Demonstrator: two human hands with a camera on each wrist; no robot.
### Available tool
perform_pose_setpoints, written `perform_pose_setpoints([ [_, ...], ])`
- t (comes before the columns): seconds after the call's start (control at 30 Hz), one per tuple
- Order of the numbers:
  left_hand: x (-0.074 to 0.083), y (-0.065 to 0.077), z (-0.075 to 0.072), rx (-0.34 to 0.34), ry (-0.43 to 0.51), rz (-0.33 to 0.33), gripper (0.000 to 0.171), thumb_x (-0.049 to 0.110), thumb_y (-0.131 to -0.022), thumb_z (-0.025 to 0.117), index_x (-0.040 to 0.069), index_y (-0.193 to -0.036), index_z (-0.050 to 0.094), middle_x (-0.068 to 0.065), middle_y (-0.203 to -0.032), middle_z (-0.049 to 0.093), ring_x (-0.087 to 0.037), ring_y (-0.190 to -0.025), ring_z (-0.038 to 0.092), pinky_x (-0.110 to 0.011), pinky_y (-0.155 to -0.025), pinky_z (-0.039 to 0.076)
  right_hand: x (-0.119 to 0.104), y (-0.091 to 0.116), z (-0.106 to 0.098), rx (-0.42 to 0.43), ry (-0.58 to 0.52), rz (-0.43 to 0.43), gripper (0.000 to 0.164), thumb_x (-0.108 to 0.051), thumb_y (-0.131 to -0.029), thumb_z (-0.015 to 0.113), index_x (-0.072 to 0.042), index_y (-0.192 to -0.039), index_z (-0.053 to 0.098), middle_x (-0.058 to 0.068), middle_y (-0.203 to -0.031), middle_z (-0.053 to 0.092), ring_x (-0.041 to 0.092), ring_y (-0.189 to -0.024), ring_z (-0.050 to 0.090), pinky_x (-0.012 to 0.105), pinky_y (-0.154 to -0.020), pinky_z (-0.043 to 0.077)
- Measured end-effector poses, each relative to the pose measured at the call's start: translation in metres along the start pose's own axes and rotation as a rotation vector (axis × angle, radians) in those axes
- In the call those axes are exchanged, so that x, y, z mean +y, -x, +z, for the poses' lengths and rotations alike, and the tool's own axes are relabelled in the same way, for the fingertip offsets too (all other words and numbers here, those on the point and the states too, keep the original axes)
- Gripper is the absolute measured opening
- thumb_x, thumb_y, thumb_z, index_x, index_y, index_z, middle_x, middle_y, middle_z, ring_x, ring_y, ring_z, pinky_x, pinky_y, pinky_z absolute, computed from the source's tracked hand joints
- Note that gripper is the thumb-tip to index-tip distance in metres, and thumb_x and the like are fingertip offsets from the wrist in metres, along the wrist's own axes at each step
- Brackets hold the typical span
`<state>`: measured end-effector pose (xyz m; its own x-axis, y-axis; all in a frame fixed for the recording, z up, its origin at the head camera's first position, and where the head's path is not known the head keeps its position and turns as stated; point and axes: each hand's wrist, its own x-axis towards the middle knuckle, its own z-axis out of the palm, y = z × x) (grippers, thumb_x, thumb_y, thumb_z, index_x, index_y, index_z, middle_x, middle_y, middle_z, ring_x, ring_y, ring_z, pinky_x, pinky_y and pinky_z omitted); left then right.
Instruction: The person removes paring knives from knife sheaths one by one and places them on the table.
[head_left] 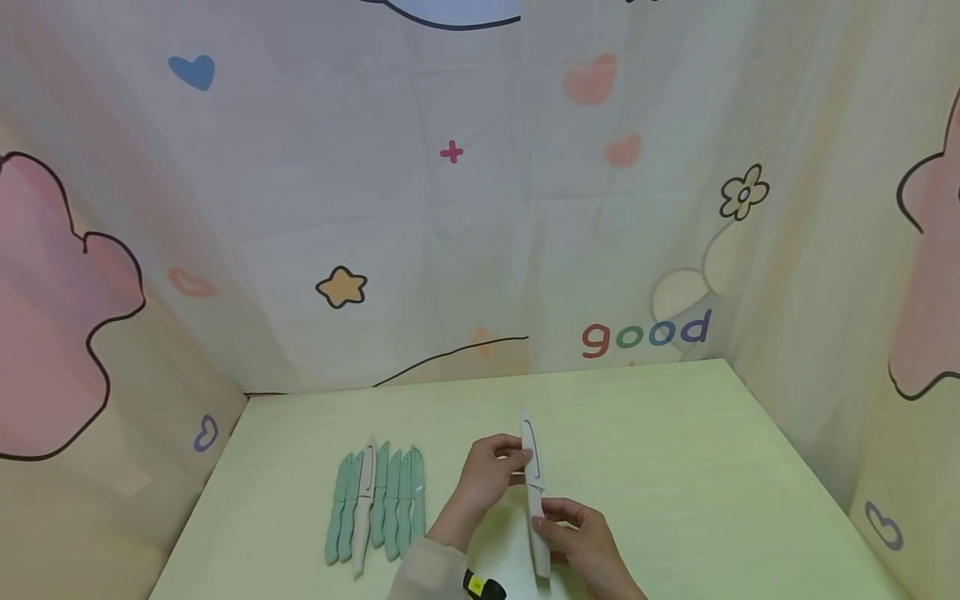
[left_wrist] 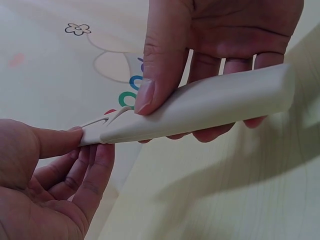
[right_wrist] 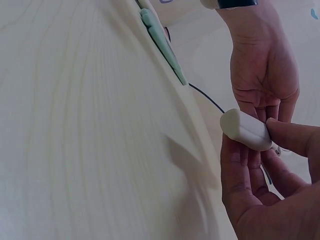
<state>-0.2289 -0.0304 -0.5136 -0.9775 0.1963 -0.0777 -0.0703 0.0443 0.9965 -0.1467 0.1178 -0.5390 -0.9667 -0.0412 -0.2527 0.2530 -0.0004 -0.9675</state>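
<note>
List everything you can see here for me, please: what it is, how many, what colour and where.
Held knife: one, white, between both hands
Green knives: six, pale green, in the row on the table's left
White knife: one, third from left in that row
Table: one, pale green-yellow, under everything
Backdrop: pale fabric, behind and beside the table, printed with hearts, flowers, a star and "good"
Wrist strap: one, black and yellow, on the left wrist
Sleeve: one, pale, left arm
Left hand: one, bare, pinching the blade end
Right hand: one, bare, gripping the handle
</note>
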Motion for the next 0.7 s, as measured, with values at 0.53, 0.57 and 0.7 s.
perform_pose_setpoints([
  [0.53,-0.0036,-0.0035,0.0003,0.011,-0.011,-0.020,0.015,0.010,-0.091,0.067,0.001,-0.104,0.069,-0.011,-0.093,0.064,-0.018,-0.076,0.066,-0.031,-0.070,0.062,0.0005,0.0023,-0.0002,0.005,0.012,0.014,0.043,-0.016,-0.085,0.074,0.005,-0.120,0.061,0.013,-0.104,0.062,0.020,-0.084,0.060,0.039,-0.065,0.061],
  [0.57,-0.0037,-0.0038,0.0006,0.013,-0.011,-0.020,0.015,0.009,-0.091,0.067,0.001,-0.103,0.069,-0.012,-0.093,0.064,-0.018,-0.076,0.066,-0.031,-0.070,0.062,0.0004,0.0023,-0.0001,0.006,0.008,0.013,0.043,-0.016,-0.085,0.075,0.005,-0.120,0.061,0.012,-0.103,0.062,0.020,-0.084,0.061,0.039,-0.065,0.061],
  [0.7,-0.0034,-0.0040,0.0017,0.021,-0.005,-0.021,0.014,0.009,-0.090,0.067,0.001,-0.102,0.069,-0.011,-0.092,0.064,-0.018,-0.075,0.066,-0.030,-0.068,0.062,0.0009,0.0023,-0.0005,0.005,0.005,0.009,0.043,-0.016,-0.085,0.075,0.005,-0.120,0.061,0.011,-0.101,0.063,0.020,-0.085,0.061,0.038,-0.064,0.061],
])
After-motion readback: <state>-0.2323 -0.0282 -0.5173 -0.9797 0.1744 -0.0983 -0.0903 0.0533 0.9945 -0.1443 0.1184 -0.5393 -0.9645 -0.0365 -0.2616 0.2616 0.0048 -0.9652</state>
